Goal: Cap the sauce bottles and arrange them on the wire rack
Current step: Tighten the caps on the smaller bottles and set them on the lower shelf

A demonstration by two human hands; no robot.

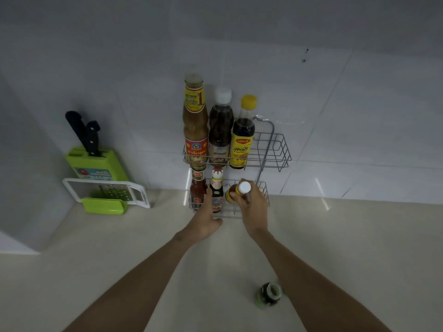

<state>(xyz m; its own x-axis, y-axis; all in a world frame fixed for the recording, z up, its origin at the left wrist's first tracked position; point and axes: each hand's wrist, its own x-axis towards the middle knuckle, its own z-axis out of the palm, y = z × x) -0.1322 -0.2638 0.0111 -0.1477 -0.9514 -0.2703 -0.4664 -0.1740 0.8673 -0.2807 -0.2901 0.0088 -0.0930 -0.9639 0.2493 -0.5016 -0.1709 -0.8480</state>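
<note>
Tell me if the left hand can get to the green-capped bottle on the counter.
Probably yes: the left hand holds nothing, and bare counter lies between it and the green-capped bottle, though the right forearm runs close beside it.

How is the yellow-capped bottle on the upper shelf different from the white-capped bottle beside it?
The yellow-capped bottle is shorter, with a yellow label; the white-capped bottle is taller, with a pale label. The first stands rightmost of the row, the second in the middle. Both are upright, capped and hold dark sauce on the wire rack.

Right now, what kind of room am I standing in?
Most likely a home kitchen. A two-tier wire rack on the tiled wall holds sauce bottles, a green knife block with a grater stands at the left, and everything sits on a pale countertop.
</note>
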